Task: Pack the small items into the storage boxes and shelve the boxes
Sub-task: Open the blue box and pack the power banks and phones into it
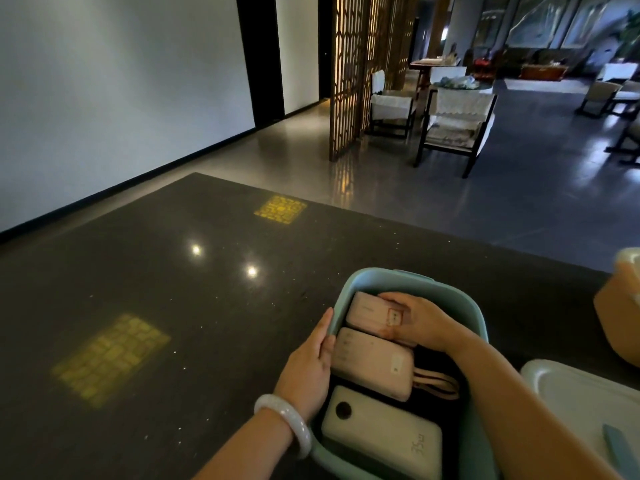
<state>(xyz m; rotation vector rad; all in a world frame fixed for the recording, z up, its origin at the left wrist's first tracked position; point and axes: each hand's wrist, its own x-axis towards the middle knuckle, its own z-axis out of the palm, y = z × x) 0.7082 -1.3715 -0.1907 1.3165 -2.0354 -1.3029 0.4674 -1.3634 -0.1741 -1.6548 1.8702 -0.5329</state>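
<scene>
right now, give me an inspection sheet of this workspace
surface: dark speckled glossy countertop, two lamp reflections.
job's things: teal plastic storage box holding two pink power banks and a cream power bank.
clutter: white lid and orange box at right.
grips: left hand holds the box rim; right hand grips the far pink bank.
cables: pink wrist strap; no cables seen.
surroundings: wooden lattice screen, chairs.

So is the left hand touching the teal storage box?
Touching: the head view shows the left hand gripping the teal storage box wall, fingers curled over its rim.
</scene>
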